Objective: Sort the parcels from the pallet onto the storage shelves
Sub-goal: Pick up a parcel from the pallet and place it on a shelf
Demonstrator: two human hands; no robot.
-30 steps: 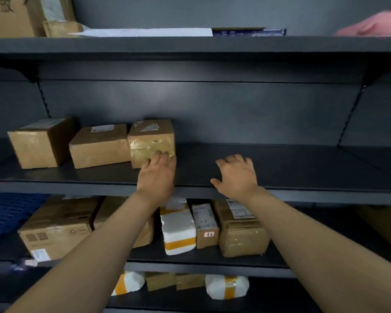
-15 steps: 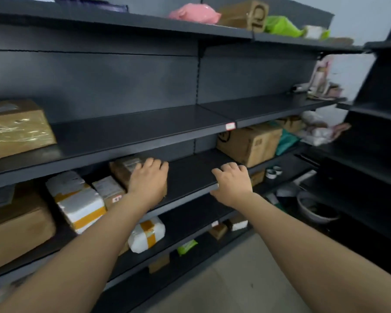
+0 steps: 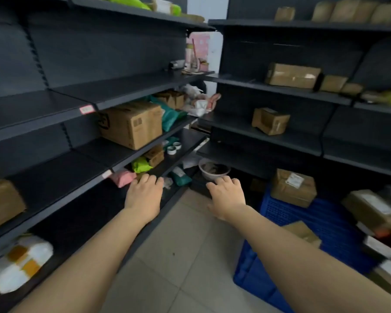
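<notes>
The left hand [image 3: 143,196] and the right hand [image 3: 227,199] reach out in the air with loose, bent fingers and hold nothing. Brown parcels [image 3: 292,187] sit on the blue pallet [image 3: 287,213] on the right. A big box [image 3: 131,125] rests on the dark shelves [image 3: 131,89].

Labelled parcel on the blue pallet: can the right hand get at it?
Probably yes: the right hand is open and empty, and the labelled parcel sits uncovered on the blue pallet, nothing between them.
</notes>
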